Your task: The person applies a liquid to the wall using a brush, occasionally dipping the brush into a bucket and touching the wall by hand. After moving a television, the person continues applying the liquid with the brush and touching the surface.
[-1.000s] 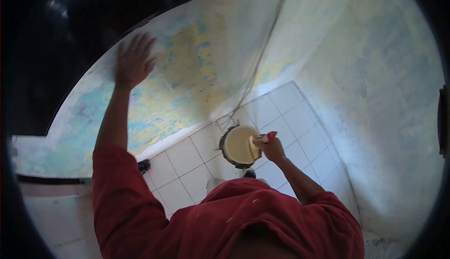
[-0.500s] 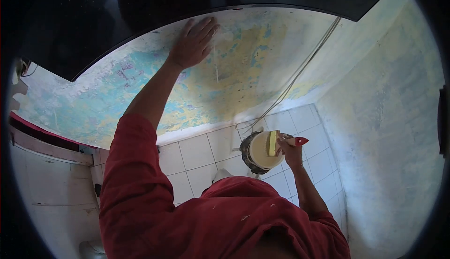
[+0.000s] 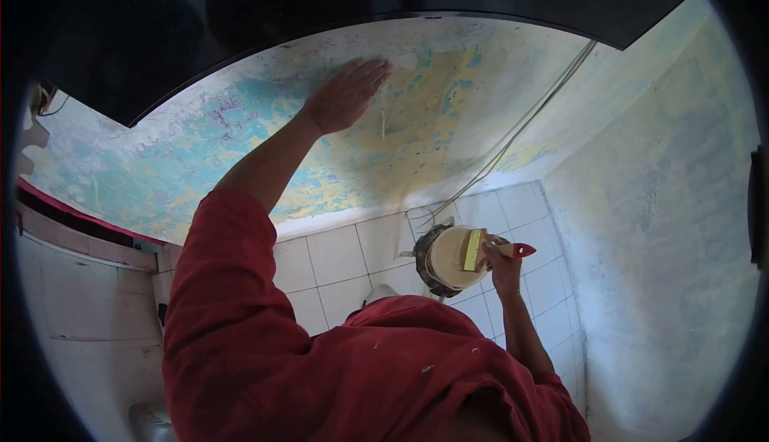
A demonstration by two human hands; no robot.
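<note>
My left hand [image 3: 347,95] lies against the wall [image 3: 408,130], whose patchy surface shows turquoise, yellow and white paint. Its fingers are stretched out with nothing in them. Lower right, my right hand [image 3: 503,266] grips a wide flat paintbrush [image 3: 517,251] by its wooden handle with a red end. The brush's yellow ferrule [image 3: 473,251] is over a round bucket [image 3: 424,255] of cream-coloured liquid, with its bristle side overlapping the liquid in this view. Dark smears cover the bucket's outer side.
A large black panel [image 3: 320,2] spans the wall above my left hand. Thin cables [image 3: 529,118] hang from it down to the white tiled floor [image 3: 332,258]. A pale, mottled side wall [image 3: 657,202] rises on the right. White wooden furniture [image 3: 96,290] stands at the left.
My left hand has slid a little down the wall, its fingers now closer together. My right hand and the brush have stayed over the bucket, and the view has shifted slightly.
</note>
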